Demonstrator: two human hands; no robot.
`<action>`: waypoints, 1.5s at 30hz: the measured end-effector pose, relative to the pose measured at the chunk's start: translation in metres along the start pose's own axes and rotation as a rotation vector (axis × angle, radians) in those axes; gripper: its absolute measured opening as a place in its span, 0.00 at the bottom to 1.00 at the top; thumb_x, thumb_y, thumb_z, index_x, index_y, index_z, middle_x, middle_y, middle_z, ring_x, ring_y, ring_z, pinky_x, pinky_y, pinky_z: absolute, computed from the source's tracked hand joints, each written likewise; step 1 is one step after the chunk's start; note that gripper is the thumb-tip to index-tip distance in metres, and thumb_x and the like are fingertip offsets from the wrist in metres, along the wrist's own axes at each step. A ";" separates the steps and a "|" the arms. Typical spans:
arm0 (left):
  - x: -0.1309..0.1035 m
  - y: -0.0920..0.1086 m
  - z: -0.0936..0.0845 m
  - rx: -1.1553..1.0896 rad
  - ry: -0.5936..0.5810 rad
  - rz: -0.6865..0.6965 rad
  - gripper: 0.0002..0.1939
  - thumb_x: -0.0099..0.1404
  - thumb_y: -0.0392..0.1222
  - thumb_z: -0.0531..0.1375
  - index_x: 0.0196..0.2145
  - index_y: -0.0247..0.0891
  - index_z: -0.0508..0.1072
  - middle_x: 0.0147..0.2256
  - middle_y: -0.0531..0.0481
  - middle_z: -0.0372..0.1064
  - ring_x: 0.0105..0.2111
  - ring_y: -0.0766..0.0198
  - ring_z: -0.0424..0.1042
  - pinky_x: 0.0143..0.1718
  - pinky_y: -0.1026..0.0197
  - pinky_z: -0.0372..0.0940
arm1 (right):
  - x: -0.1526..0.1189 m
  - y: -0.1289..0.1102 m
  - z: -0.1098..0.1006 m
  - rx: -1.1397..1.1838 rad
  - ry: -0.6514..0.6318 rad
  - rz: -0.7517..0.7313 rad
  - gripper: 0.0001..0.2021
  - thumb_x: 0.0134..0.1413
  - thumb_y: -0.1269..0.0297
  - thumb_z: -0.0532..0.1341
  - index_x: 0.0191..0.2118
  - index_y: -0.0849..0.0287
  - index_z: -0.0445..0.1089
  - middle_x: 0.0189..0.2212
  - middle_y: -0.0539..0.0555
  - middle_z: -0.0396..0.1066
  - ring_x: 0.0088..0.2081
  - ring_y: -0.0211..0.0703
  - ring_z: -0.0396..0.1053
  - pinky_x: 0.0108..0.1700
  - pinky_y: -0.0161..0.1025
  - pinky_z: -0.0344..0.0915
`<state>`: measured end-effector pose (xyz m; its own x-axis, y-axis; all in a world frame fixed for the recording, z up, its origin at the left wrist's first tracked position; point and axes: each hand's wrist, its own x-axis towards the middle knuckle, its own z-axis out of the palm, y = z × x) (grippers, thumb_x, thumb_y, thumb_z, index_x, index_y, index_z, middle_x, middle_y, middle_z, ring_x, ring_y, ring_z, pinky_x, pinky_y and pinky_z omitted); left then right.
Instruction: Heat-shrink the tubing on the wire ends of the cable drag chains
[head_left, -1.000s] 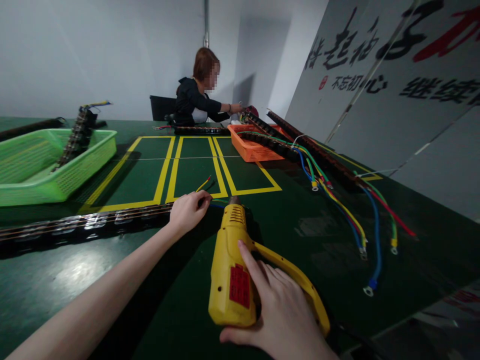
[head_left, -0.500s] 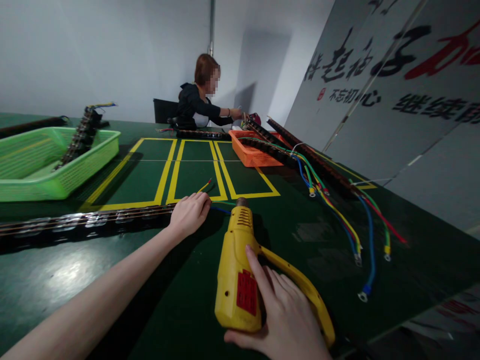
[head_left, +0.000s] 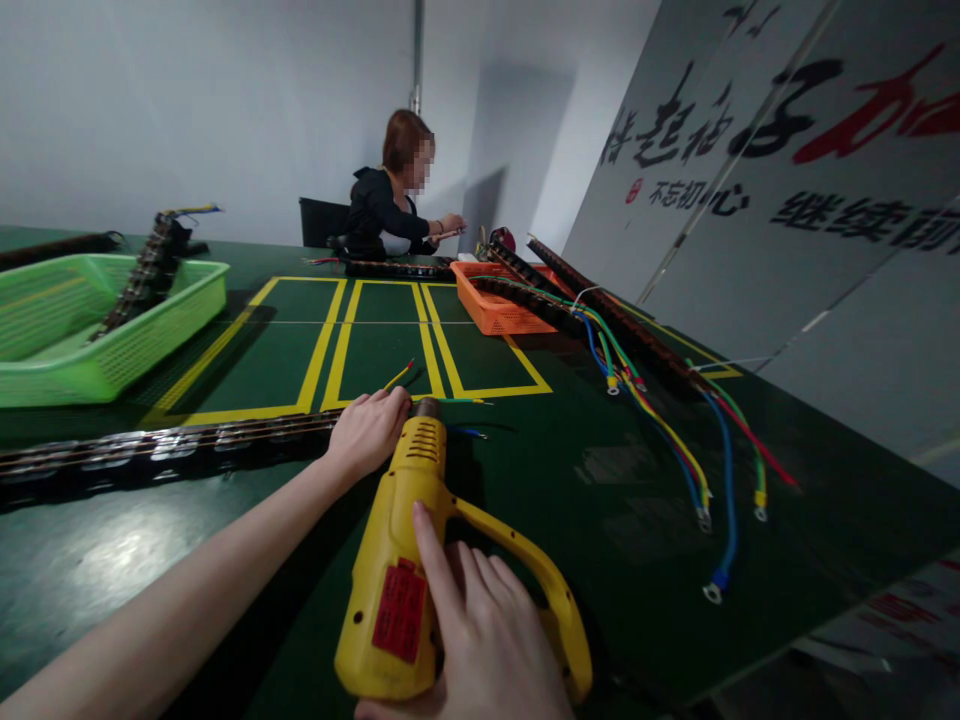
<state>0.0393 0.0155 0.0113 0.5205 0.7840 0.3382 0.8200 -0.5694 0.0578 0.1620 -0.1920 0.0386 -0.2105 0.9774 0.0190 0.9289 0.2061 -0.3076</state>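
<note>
A yellow heat gun (head_left: 394, 540) with a red label is in my right hand (head_left: 491, 630), which wraps round its body, index finger stretched along it. Its metal nozzle (head_left: 428, 407) sits just right of my left hand (head_left: 367, 430). That hand is closed over the end of a black cable chain (head_left: 225, 436) lying across the table, where thin wires come out. Beyond the fingers show a yellow wire with a red tip (head_left: 400, 374), a green wire (head_left: 465, 401) and a blue wire (head_left: 466, 432). What exactly the left fingers pinch is hidden.
A green basket (head_left: 142, 350) with another chain stands at left. At right, an orange basket (head_left: 491, 318) supports chains whose coloured wires end in ring terminals (head_left: 712, 593). A person (head_left: 382, 195) sits at the far side. Yellow tape lines (head_left: 330, 345) mark the green table.
The heat gun in my right hand has moved left, its nozzle now close to my left hand. The green and blue wire ends now show beyond it. The co-worker's hands have drawn back.
</note>
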 end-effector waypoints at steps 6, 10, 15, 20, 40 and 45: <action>-0.001 -0.003 -0.003 0.006 -0.053 0.045 0.13 0.70 0.44 0.44 0.42 0.37 0.65 0.35 0.43 0.71 0.40 0.54 0.72 0.42 0.55 0.60 | 0.007 -0.002 0.003 0.005 -0.038 -0.018 0.64 0.34 0.27 0.59 0.69 0.63 0.34 0.44 0.68 0.71 0.43 0.62 0.71 0.45 0.54 0.68; 0.000 -0.003 -0.001 0.005 -0.043 0.036 0.15 0.71 0.44 0.41 0.43 0.37 0.64 0.35 0.43 0.72 0.40 0.54 0.71 0.42 0.55 0.60 | 0.004 0.004 -0.001 0.015 -0.038 -0.030 0.64 0.32 0.28 0.62 0.69 0.61 0.36 0.43 0.66 0.72 0.42 0.61 0.71 0.45 0.53 0.68; 0.001 -0.002 0.003 -0.008 0.017 0.031 0.18 0.72 0.43 0.39 0.43 0.37 0.65 0.36 0.42 0.72 0.41 0.53 0.71 0.42 0.54 0.60 | -0.005 0.020 -0.006 0.047 0.036 -0.016 0.65 0.30 0.31 0.66 0.69 0.59 0.37 0.47 0.63 0.71 0.45 0.60 0.71 0.46 0.51 0.68; 0.000 -0.002 0.005 -0.020 0.030 0.042 0.18 0.72 0.44 0.39 0.43 0.37 0.66 0.36 0.42 0.73 0.41 0.54 0.72 0.42 0.54 0.61 | -0.017 0.039 -0.007 0.005 0.128 0.052 0.66 0.28 0.37 0.70 0.69 0.57 0.35 0.48 0.62 0.71 0.46 0.60 0.71 0.46 0.51 0.69; -0.001 -0.001 0.000 -0.055 -0.020 0.090 0.15 0.64 0.46 0.49 0.45 0.37 0.64 0.41 0.41 0.73 0.44 0.53 0.71 0.46 0.52 0.61 | -0.019 0.034 -0.003 -0.059 0.166 0.080 0.67 0.29 0.39 0.71 0.69 0.58 0.31 0.47 0.64 0.71 0.44 0.62 0.71 0.45 0.54 0.70; 0.000 -0.001 0.001 -0.006 -0.025 0.094 0.13 0.65 0.42 0.49 0.45 0.36 0.63 0.41 0.41 0.72 0.45 0.51 0.70 0.45 0.51 0.61 | -0.008 0.015 -0.004 -0.040 0.084 0.085 0.64 0.31 0.37 0.69 0.69 0.61 0.36 0.46 0.65 0.72 0.44 0.61 0.71 0.46 0.52 0.70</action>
<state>0.0388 0.0161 0.0103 0.6007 0.7332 0.3188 0.7660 -0.6420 0.0331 0.1784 -0.1961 0.0374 -0.1055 0.9916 0.0742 0.9542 0.1219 -0.2731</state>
